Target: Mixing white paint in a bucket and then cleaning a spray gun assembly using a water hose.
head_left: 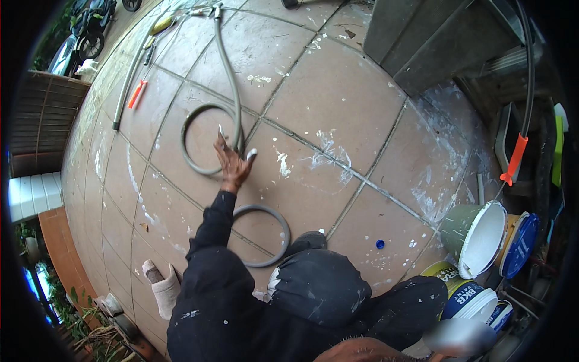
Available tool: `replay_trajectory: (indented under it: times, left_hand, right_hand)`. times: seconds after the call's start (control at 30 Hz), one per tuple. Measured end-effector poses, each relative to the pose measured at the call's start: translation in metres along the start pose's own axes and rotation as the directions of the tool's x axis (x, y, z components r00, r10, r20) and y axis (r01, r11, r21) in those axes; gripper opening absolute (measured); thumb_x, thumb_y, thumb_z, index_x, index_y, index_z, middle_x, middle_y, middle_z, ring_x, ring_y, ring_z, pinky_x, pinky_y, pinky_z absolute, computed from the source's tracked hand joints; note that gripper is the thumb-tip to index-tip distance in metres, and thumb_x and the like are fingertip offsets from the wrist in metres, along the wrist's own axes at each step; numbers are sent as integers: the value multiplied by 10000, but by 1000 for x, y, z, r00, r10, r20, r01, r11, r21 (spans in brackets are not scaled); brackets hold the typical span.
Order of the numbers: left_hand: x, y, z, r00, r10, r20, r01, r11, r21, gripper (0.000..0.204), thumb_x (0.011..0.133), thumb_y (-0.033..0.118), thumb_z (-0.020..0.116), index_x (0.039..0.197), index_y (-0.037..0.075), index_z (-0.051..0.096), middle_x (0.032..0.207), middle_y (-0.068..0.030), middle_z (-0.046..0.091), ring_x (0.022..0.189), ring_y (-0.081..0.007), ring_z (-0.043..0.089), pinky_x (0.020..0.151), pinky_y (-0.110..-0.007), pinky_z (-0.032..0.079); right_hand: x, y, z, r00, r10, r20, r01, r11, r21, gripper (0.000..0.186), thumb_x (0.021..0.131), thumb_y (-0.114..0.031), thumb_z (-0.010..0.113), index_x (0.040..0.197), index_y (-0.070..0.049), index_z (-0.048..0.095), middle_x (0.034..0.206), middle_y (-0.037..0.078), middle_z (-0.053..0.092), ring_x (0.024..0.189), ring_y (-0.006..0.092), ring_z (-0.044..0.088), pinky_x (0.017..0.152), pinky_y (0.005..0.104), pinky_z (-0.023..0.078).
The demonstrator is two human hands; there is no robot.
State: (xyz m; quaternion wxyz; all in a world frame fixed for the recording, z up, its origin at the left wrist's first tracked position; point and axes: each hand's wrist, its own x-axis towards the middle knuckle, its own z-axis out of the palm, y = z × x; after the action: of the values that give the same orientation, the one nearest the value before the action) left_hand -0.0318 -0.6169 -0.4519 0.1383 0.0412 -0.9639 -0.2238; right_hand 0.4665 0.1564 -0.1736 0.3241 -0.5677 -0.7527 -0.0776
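Observation:
A grey hose (226, 57) runs down from a fitting (216, 9) at the far end of the tiled floor and curls into a loop. My left hand (234, 166) reaches over the near side of that loop with its fingers spread. White patches show on two fingertips. The hand overlaps the hose, and whether it touches it is unclear. A second grey loop (285, 232) lies closer, beside my dark, paint-flecked trouser leg (319, 283). My right hand cannot be made out; a blurred patch covers part of the lower right.
Paint-smeared buckets (453, 232) and a blue lid (520, 246) stand at right. An orange-handled tool (137, 95) and a straight hose piece (125, 99) lie far left. A blue cap (380, 244) sits right of my legs; a slipper (164, 292) lies left. Grey panels (446, 42) stand far right.

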Motion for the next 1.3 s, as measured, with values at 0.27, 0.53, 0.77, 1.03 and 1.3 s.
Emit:
replay_trajectory:
  times: [0.27,0.53,0.77,1.03,1.3]
  left_hand:
    - [-247,-9,-228,738,-640,-215,651,759,-25,987,948,576,576,1560,-30,94,1544,-223,253,1209,-344,507,1053,-433,426]
    - [-106,61,-85,941,-330,-78,329,944,-23,806,1000,473,551,1541,8,177,1504,-207,337,1245,-370,518,1051,-424,409]
    - [-22,235,51,958,-175,227,267,829,-491,1003,932,497,637,1561,17,20,1458,-253,360,1144,-367,617,931,-436,508]
    - [-57,287,126,960,119,253,-139,988,64,727,868,505,663,1459,155,426,1549,-206,271,1377,-438,323,963,-479,502]
    - [-59,312,59,915,373,153,-370,928,-50,698,849,401,740,1448,169,465,1450,-198,384,1189,-413,509,971,-435,476]
  right_hand:
    - [2,14,1,1000,10,-18,-10,1000,9,510,1089,-297,236,1420,36,435,1414,245,482,1259,369,517,1120,455,377]
    - [1,23,1,999,8,-37,-6,999,41,498,1088,-287,244,1421,27,440,1412,235,488,1256,362,520,1119,454,379]
    - [-2,35,-14,997,60,-39,-57,995,83,487,1087,-279,251,1421,19,443,1410,227,493,1254,357,523,1118,452,380]
    - [-8,26,-33,969,239,-57,-223,953,206,476,1086,-269,258,1422,10,448,1407,218,499,1251,350,526,1118,451,382]
    - [-26,-11,-37,969,246,-11,-167,691,703,624,1061,-432,258,1490,11,351,1522,187,387,1378,308,412,1172,444,299]
